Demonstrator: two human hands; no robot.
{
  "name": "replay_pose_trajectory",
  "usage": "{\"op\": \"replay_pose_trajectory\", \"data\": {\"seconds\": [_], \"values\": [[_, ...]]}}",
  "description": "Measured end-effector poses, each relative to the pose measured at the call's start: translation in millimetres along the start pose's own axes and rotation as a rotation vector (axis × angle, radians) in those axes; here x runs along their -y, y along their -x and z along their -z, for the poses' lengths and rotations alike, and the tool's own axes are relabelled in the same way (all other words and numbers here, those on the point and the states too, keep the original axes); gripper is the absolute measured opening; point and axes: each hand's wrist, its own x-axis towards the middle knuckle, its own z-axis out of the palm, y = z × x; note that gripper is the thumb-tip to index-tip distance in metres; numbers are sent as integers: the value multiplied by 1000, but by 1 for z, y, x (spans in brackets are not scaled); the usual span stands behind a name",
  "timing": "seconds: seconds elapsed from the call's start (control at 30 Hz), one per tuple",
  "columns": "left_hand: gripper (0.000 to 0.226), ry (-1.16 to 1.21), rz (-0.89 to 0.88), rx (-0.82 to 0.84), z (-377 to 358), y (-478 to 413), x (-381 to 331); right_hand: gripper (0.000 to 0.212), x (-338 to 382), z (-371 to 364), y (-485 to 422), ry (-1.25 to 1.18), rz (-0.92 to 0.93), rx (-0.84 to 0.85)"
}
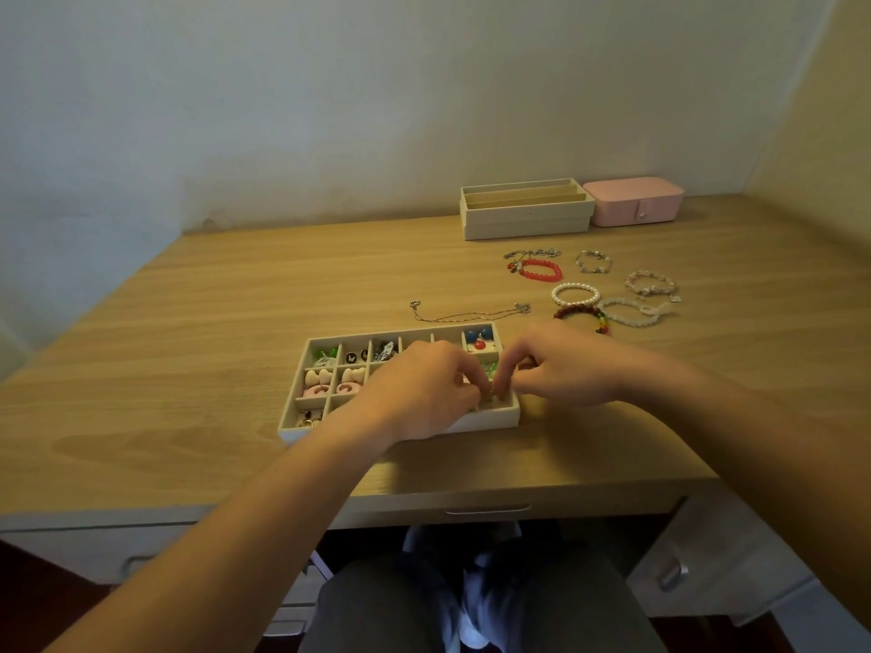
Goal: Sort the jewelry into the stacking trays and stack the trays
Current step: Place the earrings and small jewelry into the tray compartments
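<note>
Hands meet fingertip to fingertip above the near-right corner cell of the cream, shallow, many-celled jewelry tray (pixel 288 435). Your left hand (pixel 419 393) lies across the tray's front rows with its fingers curled. Your right hand (pixel 561 365) comes in over the outer wall, curled the same way. Something tiny seems pinched between them. It is too small to name, and I cannot tell which hand has it.

Likely trouble:
- A piece that small could slip at the fingertips and drop into a wrong cell.
- Your left palm covers filled cells, so a dragged wrist could scoop earrings across the dividers.
- The tray looks light, and pressure from your right hand on its wall could skid it.
- The thin silver chain necklace (pixel 471 314) lies just beyond your knuckles. It could snag when you reach for the red bead bracelet (pixel 542 270) further out.
</note>
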Motion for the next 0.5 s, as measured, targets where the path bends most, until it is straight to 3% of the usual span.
{"op": "replay_pose_trajectory", "data": {"seconds": [0.5], "values": [[22,102,-21,-77,2,0,3,25,3,-5,-5,-8,-17,-47]]}}
